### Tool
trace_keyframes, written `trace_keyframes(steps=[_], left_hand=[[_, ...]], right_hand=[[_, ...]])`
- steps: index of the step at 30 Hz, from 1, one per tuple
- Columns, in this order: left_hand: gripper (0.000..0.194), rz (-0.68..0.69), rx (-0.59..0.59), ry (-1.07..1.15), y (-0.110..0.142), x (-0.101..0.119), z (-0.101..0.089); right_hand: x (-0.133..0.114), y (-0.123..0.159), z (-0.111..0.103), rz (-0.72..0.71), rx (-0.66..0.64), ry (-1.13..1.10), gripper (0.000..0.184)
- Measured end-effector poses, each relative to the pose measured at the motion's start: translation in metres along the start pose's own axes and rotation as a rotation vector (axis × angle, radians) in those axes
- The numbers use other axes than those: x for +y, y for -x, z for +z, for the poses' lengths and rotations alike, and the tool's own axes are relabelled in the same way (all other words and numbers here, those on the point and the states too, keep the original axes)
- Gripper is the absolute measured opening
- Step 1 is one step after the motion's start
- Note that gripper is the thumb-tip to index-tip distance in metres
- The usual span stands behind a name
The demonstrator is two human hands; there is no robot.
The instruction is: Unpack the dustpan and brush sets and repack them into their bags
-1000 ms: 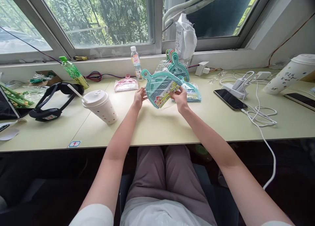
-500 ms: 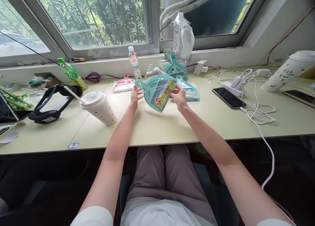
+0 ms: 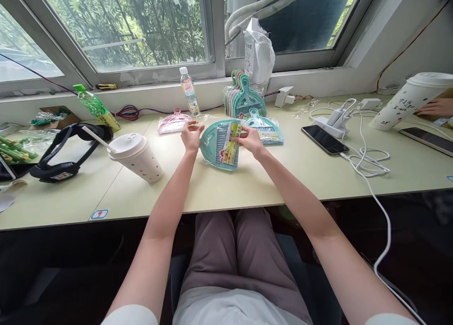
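A teal dustpan-and-brush set (image 3: 213, 145) in clear plastic wrap, with a yellow printed label, is tilted over the desk between my hands. My right hand (image 3: 250, 140) pinches its right edge by the label. On the other side, my left hand (image 3: 191, 136) is closed at the handle end, which its fingers mostly hide. Just behind my right hand lies a light-blue dustpan set (image 3: 267, 130). A pink dustpan set (image 3: 173, 122) rests flat behind my left hand. Farther back, several wrapped dustpan sets (image 3: 249, 101) stand upright in a row against the wall.
A lidded paper cup (image 3: 138, 160) with a straw stands left, near a black head strap (image 3: 58, 171) and green bottle (image 3: 95, 108). A clear bottle (image 3: 190, 94) is behind. At right are a phone (image 3: 324, 139), white cables, a large cup (image 3: 406, 101) and another person's hand (image 3: 437, 107).
The teal dustpan set has come slightly nearer and turned, its handle end lower and now mostly behind my left hand. Another person's hand has appeared at the far right.
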State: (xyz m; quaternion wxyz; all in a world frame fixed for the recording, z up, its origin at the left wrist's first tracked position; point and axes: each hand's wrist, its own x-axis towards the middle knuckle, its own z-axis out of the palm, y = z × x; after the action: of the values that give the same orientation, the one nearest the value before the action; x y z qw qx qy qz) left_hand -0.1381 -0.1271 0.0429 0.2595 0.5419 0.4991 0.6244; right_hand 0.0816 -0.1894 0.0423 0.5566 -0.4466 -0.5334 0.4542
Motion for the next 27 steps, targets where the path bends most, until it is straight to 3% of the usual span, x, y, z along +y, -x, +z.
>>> trace_keyframes(steps=[6,13,15,17,20,24,27], left_hand=[[0.019,0.036,0.113,-0.068,-0.011,-0.007,-0.006],[0.015,-0.258,0.482,0.047,-0.044,-0.039,-0.039],[0.011,-0.408,0.449,0.126,-0.044,-0.043,-0.042],[0.007,-0.528,0.318,0.173,-0.040,-0.043,-0.040],[0.006,-0.586,0.184,0.155,-0.033,-0.041,-0.034],[0.007,-0.630,0.188,0.304,-0.033,-0.039,-0.030],[0.019,-0.602,0.330,0.511,-0.035,-0.040,-0.034]], right_hand=[[-0.006,-0.002,-0.006,0.001,0.079,0.026,0.048],[-0.007,-0.016,-0.031,-0.088,0.327,-0.129,0.040],[-0.006,-0.018,-0.035,-0.104,0.381,-0.178,0.037],[-0.006,-0.018,-0.036,-0.106,0.416,-0.214,0.034],[-0.009,-0.017,-0.034,-0.084,0.424,-0.234,0.034],[-0.009,-0.016,-0.032,-0.052,0.415,-0.234,0.037],[-0.006,-0.017,-0.033,-0.047,0.432,-0.225,0.036]])
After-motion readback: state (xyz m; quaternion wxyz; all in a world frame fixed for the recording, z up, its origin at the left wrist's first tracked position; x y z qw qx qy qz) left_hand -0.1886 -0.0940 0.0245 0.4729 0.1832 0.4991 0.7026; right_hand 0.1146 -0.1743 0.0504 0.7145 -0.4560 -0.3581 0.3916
